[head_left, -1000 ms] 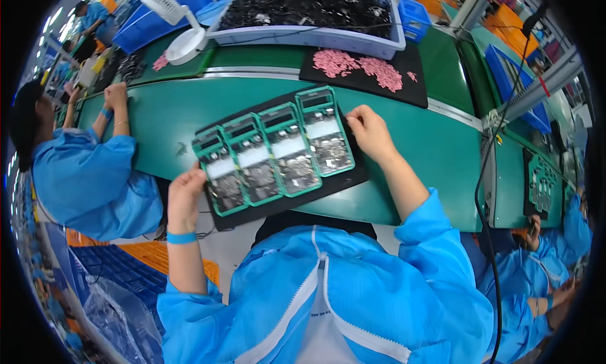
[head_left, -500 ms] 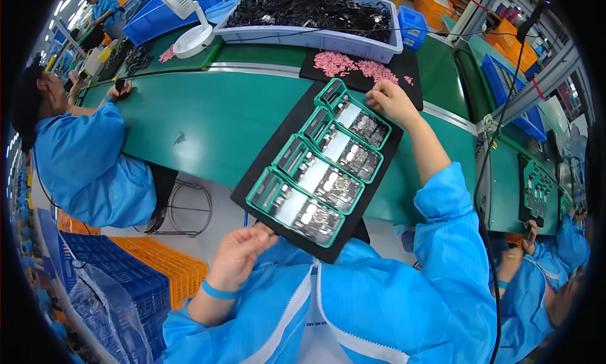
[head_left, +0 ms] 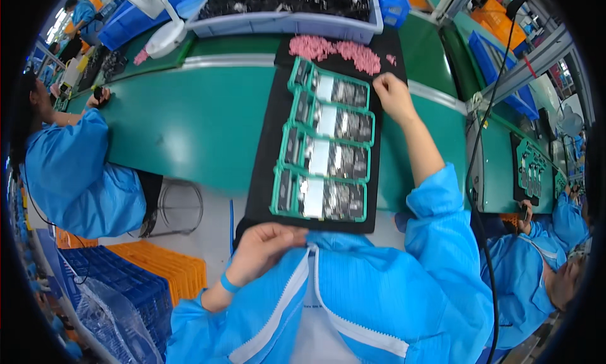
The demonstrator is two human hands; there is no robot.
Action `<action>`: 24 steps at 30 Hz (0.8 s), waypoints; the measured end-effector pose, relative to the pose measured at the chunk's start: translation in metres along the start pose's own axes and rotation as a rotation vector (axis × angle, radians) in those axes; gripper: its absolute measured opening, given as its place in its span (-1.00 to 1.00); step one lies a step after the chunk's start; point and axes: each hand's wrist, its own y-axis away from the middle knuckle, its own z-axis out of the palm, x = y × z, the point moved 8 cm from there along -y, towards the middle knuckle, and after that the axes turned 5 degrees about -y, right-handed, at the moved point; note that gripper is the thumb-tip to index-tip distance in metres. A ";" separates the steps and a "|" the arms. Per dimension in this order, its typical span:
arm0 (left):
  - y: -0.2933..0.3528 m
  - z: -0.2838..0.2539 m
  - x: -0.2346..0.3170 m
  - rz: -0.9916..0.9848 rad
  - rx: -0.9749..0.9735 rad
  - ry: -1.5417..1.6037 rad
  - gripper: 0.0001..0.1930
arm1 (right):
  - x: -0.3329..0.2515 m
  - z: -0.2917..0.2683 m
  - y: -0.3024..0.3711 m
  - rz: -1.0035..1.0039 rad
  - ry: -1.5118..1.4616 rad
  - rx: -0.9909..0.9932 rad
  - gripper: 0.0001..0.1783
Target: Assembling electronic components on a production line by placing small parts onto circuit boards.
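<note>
A long black mat (head_left: 265, 187) lies in front of me, its near end over the table edge by my jacket. On it, several phone circuit boards (head_left: 338, 196) sit side by side in green frames (head_left: 278, 193), forming a column. At the mat's near edge my left hand (head_left: 265, 250) is closed, thumb and fingers pinching the edge. By the far right side of the mat, next to the farthest frame, is my right hand (head_left: 394, 97). Its fingers are curled together; whatever they hold is hidden.
Small pink pieces (head_left: 312, 46) lie heaped on another black mat beyond. Behind stands a grey-blue bin (head_left: 284, 24) of black parts. A white fan (head_left: 165, 39) is at the far left. Co-workers (head_left: 69, 168) sit left and right. Blue crates (head_left: 101, 272) stand at lower left.
The black mat with its framed boards has turned counterclockwise and now lies nearly straight in front of me. Both hands have shifted right slightly, still near its edges.
</note>
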 end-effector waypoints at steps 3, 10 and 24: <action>-0.014 -0.008 -0.011 -0.021 0.033 -0.009 -0.85 | -0.016 0.008 -0.006 -0.194 0.268 -0.065 -0.89; -0.009 -0.030 0.012 -0.119 0.039 -0.382 -0.88 | -0.058 0.015 -0.002 -0.491 0.218 -0.088 -0.91; 0.038 0.101 0.253 0.843 0.027 -1.627 -0.85 | -0.088 0.048 -0.011 -0.679 0.778 -0.314 -0.91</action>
